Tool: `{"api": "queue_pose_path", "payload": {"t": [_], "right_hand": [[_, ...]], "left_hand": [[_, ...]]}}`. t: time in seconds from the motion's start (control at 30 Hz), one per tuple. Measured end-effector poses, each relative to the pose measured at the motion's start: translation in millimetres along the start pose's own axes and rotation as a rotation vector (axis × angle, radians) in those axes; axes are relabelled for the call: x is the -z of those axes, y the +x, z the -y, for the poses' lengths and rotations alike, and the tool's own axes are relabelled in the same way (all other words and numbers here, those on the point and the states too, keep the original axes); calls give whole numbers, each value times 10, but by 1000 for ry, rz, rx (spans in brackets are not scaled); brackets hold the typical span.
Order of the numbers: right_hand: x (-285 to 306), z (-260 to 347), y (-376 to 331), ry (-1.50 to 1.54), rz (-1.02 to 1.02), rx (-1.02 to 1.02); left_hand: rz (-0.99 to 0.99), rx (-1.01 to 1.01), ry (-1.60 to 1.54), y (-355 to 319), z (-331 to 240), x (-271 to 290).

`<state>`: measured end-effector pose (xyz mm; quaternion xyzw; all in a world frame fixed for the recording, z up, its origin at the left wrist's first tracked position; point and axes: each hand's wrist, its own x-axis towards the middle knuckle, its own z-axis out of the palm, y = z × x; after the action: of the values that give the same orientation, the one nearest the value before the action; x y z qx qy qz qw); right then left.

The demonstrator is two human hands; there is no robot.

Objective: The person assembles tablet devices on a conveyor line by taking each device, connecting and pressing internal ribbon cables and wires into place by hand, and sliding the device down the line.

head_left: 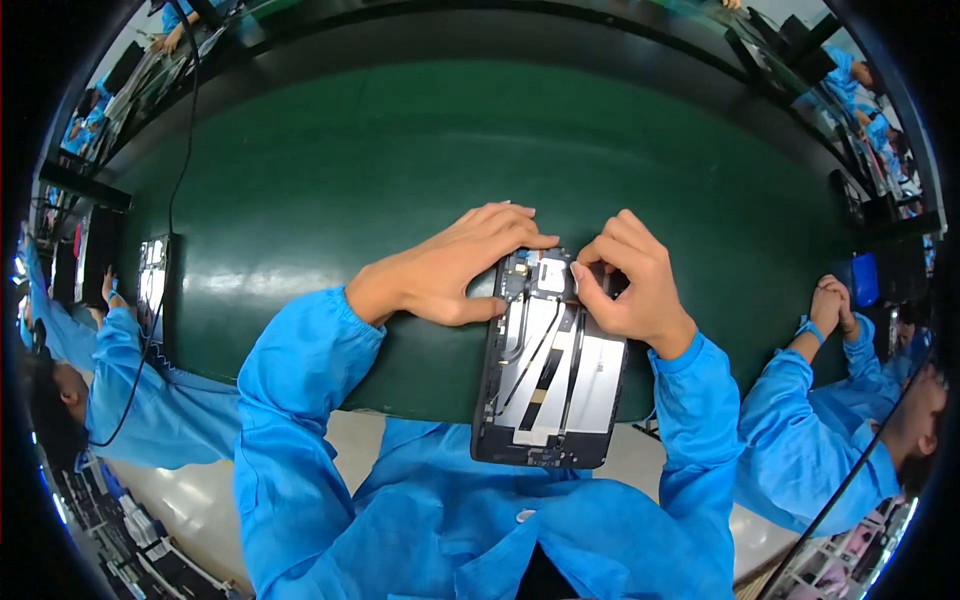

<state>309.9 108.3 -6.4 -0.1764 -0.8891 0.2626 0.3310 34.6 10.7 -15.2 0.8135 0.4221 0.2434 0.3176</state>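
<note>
An opened tablet point(602, 370) with its inner side up lies across the near edge of the table, its lower part sticking out toward me. Silver panels, dark ribbon cables and a circuit board show inside its black frame. My left hand point(450, 265) grips its upper left corner, thumb on the left side and fingers along the top edge. Above the upper right part, my right hand point(635, 280) is closed, with thumb and forefinger pinched at the board. Whatever lies between those fingertips is too small or hidden to name.
The green table point(400, 130) stretches ahead. At left, another opened device point(152, 285) lies beside a seated person in blue, with a black cable point(190, 130) hanging near. On the right, a person's clasped hands point(832, 303) rest by a blue container point(865, 279).
</note>
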Motion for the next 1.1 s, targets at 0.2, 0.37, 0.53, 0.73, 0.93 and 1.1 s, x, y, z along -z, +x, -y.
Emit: {"api": "queue_pose_path", "payload": {"t": [0.2, 0.37, 0.53, 0.73, 0.93, 1.1], "right_hand": [[49, -15, -9, 3, 29, 2], [38, -7, -29, -2, 64, -31], [22, -9, -44, 1, 58, -21], [17, -3, -54, -14, 58, 8], [32, 80, -45, 51, 97, 1], [22, 115, -50, 12, 124, -2]], "left_hand": [[9, 16, -43, 23, -19, 3], [22, 24, -57, 14, 17, -2], [9, 10, -44, 35, -24, 4], [-8, 7, 12, 55, -81, -10], [8, 6, 4, 41, -44, -15], [-16, 0, 51, 29, -32, -53]]}}
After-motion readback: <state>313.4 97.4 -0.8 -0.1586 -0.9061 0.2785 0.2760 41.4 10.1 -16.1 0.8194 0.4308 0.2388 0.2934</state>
